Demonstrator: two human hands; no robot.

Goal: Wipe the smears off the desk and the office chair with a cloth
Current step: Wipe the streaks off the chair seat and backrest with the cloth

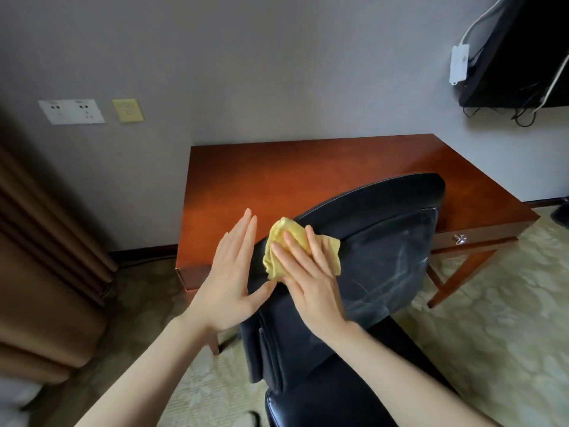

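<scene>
Glossy wood desk; soft cloth

No text, label, brand or number can be read anywhere.

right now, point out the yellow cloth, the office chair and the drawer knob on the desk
yellow cloth (pixel 277 232): head view, on the bunched upper fold.
office chair (pixel 388 241): head view, on the smeared dark backrest panel.
drawer knob (pixel 460 240): head view, on the metal knob's face.
</scene>
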